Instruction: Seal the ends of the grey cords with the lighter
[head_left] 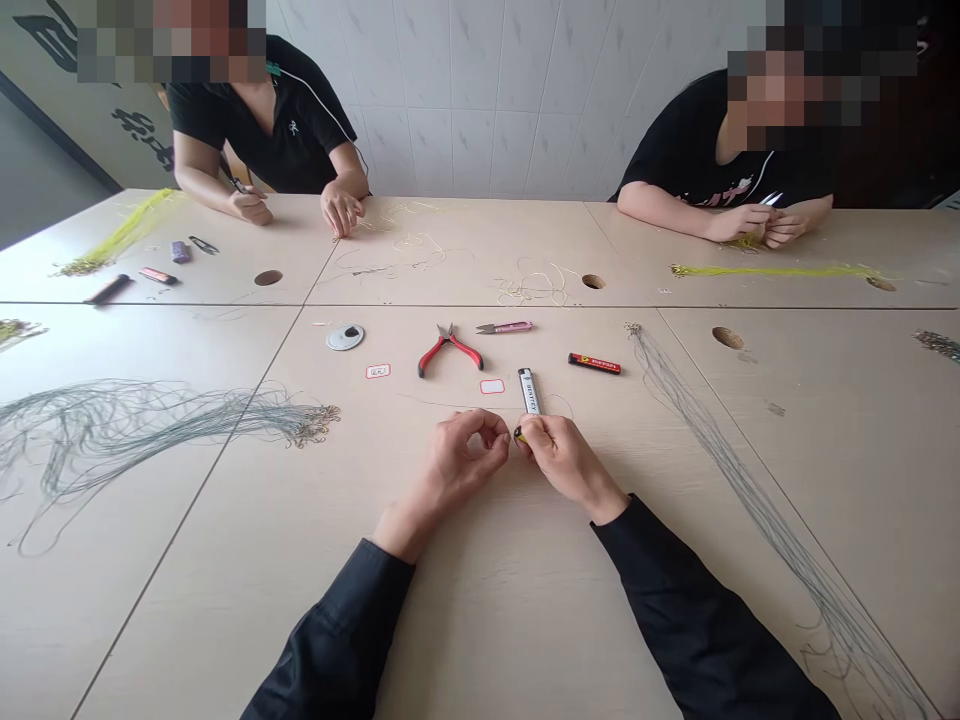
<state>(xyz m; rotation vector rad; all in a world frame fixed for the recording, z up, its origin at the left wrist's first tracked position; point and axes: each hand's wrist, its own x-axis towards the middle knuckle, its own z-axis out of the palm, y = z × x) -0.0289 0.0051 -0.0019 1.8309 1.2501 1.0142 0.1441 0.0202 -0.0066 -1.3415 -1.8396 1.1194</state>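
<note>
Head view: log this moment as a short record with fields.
left hand: fingers pinched together, held item too small to tell
right hand: closed on a small yellow-tipped piece
nearest item: white lighter, just beyond the right hand
tools beyond: red-handled pliers, pink snips, red lighter
left of table: grey line bundle with hooks
right of table: long grey strands
others: two people seated across, hands on the table

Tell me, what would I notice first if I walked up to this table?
Probably the two hands in the middle: the left hand and right hand pinch something tiny and yellow together. Just beyond them lie red pliers, a white lighter and a red lighter. A big tangle of grey string spreads on the left.
</note>
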